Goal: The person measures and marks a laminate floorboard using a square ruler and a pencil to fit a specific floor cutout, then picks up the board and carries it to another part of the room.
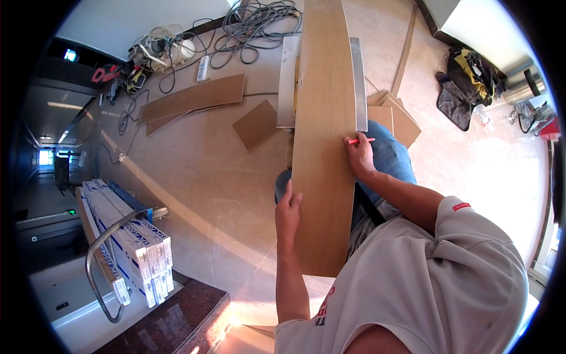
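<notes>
A long wood-coloured floorboard [324, 194] stretches away from me, lying across a pale grey support [288, 82] and over my knees. My left hand [288, 213] holds its left edge near the close end, the thumb toward the top face; the fingertips are partly hidden. Farther up on the right, my right hand [359, 156] rests against the opposite edge. Between its fingers is a red pencil [361, 141], lying almost level across that edge.
Loose board pieces [194, 99] lie on the floor to the left, with offcuts [401, 118] right of the support. Coiled cable [253, 26] lies at the back. Long cartons [132, 242] are stacked at lower left behind a curved metal rail [91, 259]. A dark bag [463, 88] sits far right.
</notes>
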Action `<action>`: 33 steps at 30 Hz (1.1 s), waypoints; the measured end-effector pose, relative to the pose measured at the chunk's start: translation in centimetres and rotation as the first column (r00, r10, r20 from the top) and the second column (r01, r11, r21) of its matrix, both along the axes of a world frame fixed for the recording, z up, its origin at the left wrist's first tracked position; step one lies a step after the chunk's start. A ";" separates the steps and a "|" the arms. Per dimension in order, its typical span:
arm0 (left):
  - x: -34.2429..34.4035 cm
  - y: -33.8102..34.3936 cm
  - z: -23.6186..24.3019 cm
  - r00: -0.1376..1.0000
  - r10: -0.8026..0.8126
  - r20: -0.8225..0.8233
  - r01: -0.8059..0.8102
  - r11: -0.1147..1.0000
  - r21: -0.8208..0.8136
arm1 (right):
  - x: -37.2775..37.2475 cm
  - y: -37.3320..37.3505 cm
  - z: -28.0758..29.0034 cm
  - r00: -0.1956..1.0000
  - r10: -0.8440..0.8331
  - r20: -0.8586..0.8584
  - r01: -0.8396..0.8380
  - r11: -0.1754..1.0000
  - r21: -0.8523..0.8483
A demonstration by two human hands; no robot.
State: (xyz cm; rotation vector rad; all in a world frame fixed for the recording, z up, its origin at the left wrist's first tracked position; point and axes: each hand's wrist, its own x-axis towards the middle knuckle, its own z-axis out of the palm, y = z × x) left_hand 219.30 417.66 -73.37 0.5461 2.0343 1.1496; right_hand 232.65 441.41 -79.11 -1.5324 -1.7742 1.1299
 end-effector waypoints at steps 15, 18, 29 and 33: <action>0.3 -0.3 1.2 0.999 -0.023 -0.037 0.020 0.996 -0.083 | 0.3 -0.6 0.3 1.000 0.002 -0.023 -0.002 0.999 -0.034; 0.2 -0.6 0.4 1.000 0.000 -0.021 -0.001 0.999 -0.039 | 0.2 -0.7 0.2 0.999 0.004 -0.036 -0.005 0.999 -0.043; 0.2 -0.9 -0.4 1.000 0.015 0.022 -0.015 1.000 -0.027 | 0.0 -1.0 1.8 1.000 0.016 -0.014 -0.017 0.994 -0.106; 0.1 -1.0 -0.3 1.000 0.010 0.019 -0.009 1.000 -0.013 | -0.1 -0.9 1.5 0.999 0.017 -0.047 -0.022 0.993 -0.117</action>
